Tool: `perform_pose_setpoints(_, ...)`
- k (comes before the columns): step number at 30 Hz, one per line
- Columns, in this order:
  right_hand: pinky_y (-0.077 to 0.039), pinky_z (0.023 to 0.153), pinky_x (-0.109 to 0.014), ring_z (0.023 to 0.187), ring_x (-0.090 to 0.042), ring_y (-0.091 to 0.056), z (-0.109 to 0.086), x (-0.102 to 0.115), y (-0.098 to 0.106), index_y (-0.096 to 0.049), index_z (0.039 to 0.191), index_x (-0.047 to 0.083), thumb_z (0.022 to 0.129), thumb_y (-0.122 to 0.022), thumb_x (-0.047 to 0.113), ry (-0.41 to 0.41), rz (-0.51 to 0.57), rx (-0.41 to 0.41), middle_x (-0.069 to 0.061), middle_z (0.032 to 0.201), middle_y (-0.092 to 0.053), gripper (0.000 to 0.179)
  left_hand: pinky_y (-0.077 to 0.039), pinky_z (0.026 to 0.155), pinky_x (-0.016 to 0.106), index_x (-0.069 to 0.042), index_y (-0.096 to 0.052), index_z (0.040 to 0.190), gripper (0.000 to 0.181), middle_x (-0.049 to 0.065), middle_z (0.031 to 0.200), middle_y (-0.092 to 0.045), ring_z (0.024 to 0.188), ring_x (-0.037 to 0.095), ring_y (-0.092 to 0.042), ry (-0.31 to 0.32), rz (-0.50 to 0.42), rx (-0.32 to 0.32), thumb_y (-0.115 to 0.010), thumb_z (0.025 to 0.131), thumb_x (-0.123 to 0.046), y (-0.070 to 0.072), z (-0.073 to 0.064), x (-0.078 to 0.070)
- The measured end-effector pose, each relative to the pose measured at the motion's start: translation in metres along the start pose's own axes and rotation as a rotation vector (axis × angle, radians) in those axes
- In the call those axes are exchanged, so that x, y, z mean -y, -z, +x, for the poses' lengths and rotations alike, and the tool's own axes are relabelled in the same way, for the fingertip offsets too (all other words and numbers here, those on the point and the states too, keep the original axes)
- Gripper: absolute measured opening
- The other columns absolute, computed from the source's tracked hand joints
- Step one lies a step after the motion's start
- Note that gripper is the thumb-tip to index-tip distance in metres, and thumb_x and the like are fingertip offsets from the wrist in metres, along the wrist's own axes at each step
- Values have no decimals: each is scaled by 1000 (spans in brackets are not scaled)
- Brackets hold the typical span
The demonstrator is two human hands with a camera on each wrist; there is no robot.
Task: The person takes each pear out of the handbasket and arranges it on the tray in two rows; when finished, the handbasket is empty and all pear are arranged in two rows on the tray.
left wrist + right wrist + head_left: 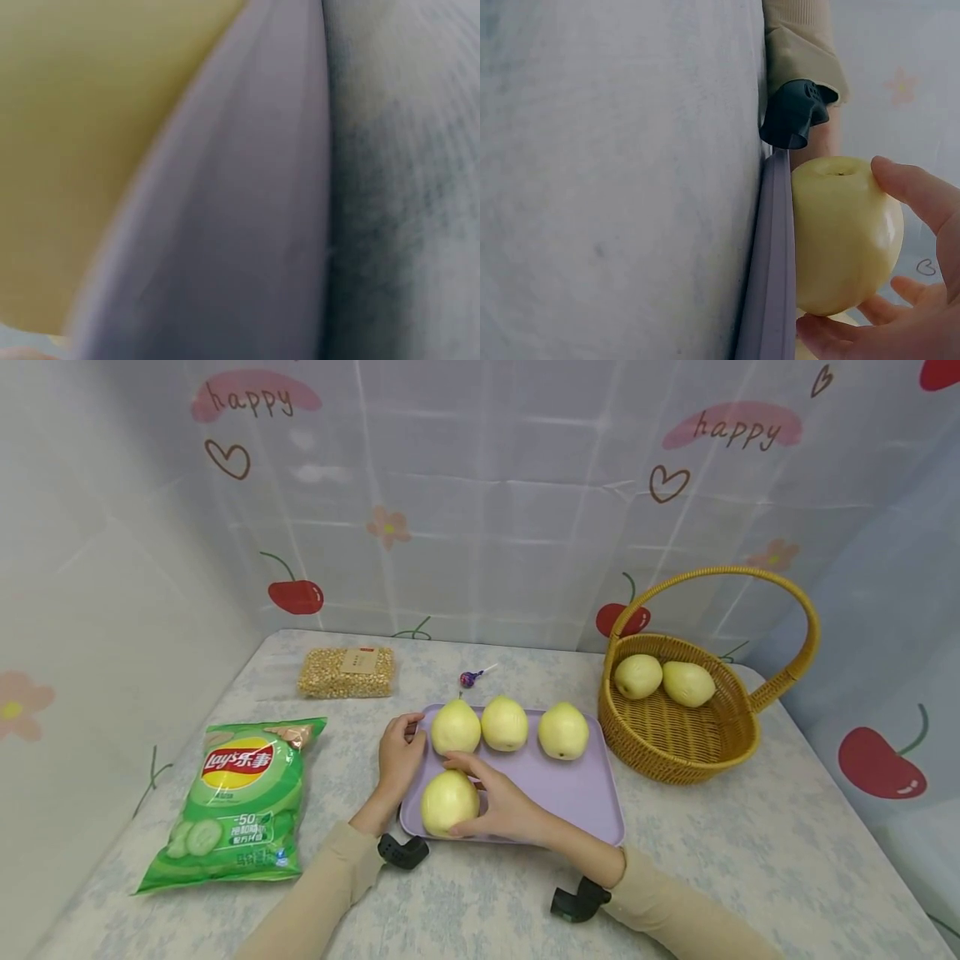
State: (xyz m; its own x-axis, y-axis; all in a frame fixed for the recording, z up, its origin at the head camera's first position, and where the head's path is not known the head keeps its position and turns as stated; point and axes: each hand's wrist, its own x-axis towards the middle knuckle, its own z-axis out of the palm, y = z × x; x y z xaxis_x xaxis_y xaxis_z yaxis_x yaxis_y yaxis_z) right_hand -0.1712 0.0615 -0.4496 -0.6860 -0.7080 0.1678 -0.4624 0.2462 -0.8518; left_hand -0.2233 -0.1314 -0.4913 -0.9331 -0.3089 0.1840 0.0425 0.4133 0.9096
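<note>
My right hand (510,806) grips a pale yellow pear (448,803) at the front left corner of a lilac tray (551,793). The thumb lies on the pear's near side and the fingers curve round its far side, as the right wrist view also shows. The pear (847,236) sits right at the tray's rim there. Beside the tray's left edge rests my left hand (400,756), fingers loosely bent at the rim. Along the tray's back stand three more pears: one at left (456,727), a middle pear (504,724) and a right pear (563,732).
A wicker basket (660,768) with a tall handle stands at the right, two pears (687,683) inside. To the left lies a green bag of chips (232,802). Behind it is a clear pack of yellow kernels (347,673). A lollipop (469,678) lies beyond the tray.
</note>
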Motion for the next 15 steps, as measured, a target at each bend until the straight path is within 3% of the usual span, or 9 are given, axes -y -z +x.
perform_pose_setpoints(9,-38,107,-49,134,-24,-43,-1,4,5,-33,146,7,79,-77,25,-22,-17,11,-13,144,-46,82,-50,88,40,-1,-64,116,31,17,115,-60,103,30,-59,11,-3,7,-52,88,-7,0,-1,-1)
perform_pose_setpoints(15,-33,109,-54,136,-27,-40,-1,15,26,-39,142,4,82,-73,18,-8,7,-51,-13,146,-44,70,-50,87,39,-1,-64,116,31,17,115,-60,102,29,-59,11,0,8,-51,88,-6,1,-1,-2)
